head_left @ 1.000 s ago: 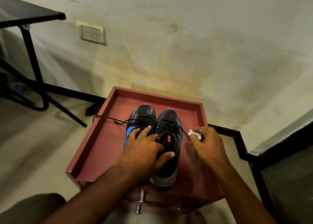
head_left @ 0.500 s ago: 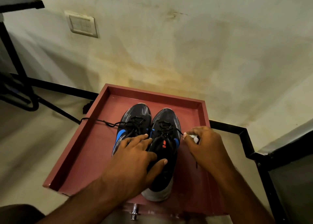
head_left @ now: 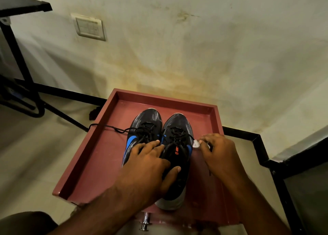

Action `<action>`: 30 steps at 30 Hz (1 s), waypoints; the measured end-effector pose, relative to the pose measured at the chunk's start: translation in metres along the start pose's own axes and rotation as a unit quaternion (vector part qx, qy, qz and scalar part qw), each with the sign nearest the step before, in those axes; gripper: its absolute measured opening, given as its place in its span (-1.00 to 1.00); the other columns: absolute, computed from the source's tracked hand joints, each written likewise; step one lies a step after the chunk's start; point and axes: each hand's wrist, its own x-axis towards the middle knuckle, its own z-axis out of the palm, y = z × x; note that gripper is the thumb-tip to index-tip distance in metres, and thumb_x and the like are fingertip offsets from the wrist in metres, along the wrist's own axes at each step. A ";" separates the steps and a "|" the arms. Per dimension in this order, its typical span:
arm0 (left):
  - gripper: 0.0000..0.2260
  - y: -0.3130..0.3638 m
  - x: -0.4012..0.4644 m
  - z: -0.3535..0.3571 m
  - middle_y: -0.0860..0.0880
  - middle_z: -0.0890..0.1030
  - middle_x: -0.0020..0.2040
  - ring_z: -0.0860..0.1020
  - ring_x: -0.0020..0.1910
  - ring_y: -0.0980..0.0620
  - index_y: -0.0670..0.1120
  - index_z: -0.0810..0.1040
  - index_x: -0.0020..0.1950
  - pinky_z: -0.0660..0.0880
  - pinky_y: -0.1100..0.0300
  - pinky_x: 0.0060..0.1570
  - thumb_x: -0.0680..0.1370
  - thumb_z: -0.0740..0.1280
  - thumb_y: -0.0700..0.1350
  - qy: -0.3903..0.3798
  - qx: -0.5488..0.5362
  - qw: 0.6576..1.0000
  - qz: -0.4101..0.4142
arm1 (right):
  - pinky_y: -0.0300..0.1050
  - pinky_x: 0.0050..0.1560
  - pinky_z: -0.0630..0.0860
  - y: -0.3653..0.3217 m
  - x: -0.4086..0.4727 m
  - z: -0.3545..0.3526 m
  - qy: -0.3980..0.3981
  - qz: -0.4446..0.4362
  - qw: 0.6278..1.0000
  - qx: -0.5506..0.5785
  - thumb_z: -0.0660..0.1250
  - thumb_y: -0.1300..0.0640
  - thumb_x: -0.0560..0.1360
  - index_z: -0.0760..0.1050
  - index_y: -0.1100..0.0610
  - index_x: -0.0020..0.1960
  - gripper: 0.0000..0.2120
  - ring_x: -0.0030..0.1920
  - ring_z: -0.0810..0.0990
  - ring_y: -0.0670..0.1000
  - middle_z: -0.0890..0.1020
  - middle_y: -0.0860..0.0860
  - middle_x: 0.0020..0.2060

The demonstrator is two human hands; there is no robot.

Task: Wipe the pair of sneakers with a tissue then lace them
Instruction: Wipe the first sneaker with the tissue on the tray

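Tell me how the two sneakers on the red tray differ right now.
The left sneaker trails one lace over the tray rim; the right sneaker keeps its laces close. The left hand covers the left sneaker's rear; the right sneaker's white heel shows. The right hand holds a tissue beside the right sneaker. Both are dark with blue accents, toes toward the wall.

Dark woven mesh is seen on the sneakers (head_left: pixel 160 146), smooth matt red on the tray (head_left: pixel 106 154), crumpled white paper in the tissue (head_left: pixel 195 144), and stained matt paint on the wall (head_left: pixel 177 48).
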 end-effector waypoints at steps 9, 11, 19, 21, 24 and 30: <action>-0.64 0.008 0.000 -0.002 0.20 0.63 0.15 0.41 0.44 0.09 0.17 0.49 -0.02 0.00 -0.02 0.42 0.53 0.10 0.39 0.034 0.005 0.999 0.000 | -0.47 -0.20 0.53 -0.010 0.017 0.004 0.051 0.044 0.988 0.141 0.49 0.21 0.50 0.68 0.03 0.02 -0.87 -0.15 0.68 -0.21 0.71 -0.15 -0.15; -0.69 0.004 0.004 -0.006 0.21 0.58 0.23 0.36 0.45 0.13 0.20 0.39 0.17 -0.03 0.01 0.44 0.56 0.22 0.35 0.028 -0.003 1.000 -0.008 | -0.32 -0.06 0.62 -0.010 0.021 0.010 0.052 0.032 0.990 0.131 0.46 0.21 0.52 0.72 0.05 0.07 -0.84 -0.10 0.69 -0.21 0.74 -0.12 -0.07; -0.52 0.001 0.010 -0.012 0.14 0.47 0.41 0.27 0.51 0.05 0.18 0.31 0.51 -0.09 -0.08 0.48 0.60 0.23 0.21 -0.028 0.070 0.997 -0.011 | -0.47 -0.12 0.48 -0.006 0.025 0.017 -0.167 0.036 0.985 0.032 0.50 0.19 0.52 0.76 0.01 0.05 -0.85 -0.19 0.60 -0.32 0.76 -0.10 -0.02; -0.55 -0.003 0.010 -0.017 0.15 0.49 0.37 0.26 0.52 0.06 0.17 0.36 0.47 -0.16 -0.07 0.41 0.58 0.27 0.16 -0.039 0.087 0.995 -0.014 | -0.42 -0.17 0.49 -0.003 0.021 0.007 -0.182 0.037 0.981 0.049 0.51 0.18 0.50 0.77 -0.01 0.00 -0.86 -0.21 0.64 -0.29 0.76 -0.13 -0.09; -0.52 -0.019 0.010 -0.025 0.17 0.49 0.35 0.26 0.51 0.12 0.24 0.35 0.49 -0.19 -0.07 0.38 0.56 0.32 0.09 -0.061 0.093 0.994 -0.017 | -0.35 -0.12 0.59 0.005 0.011 -0.002 -0.111 0.025 0.990 0.079 0.48 0.22 0.47 0.77 0.00 -0.02 -0.82 -0.15 0.69 -0.23 0.76 -0.14 -0.13; -0.53 -0.048 0.011 -0.037 0.30 0.43 0.43 0.17 0.55 0.25 0.44 0.36 0.46 -0.10 -0.14 0.49 0.64 0.29 -0.01 -0.048 0.101 0.993 -0.035 | -0.50 -0.12 0.48 0.009 0.000 -0.008 -0.049 -0.032 0.995 0.080 0.46 0.29 0.45 0.76 0.06 -0.03 -0.81 -0.15 0.68 -0.19 0.75 -0.11 -0.14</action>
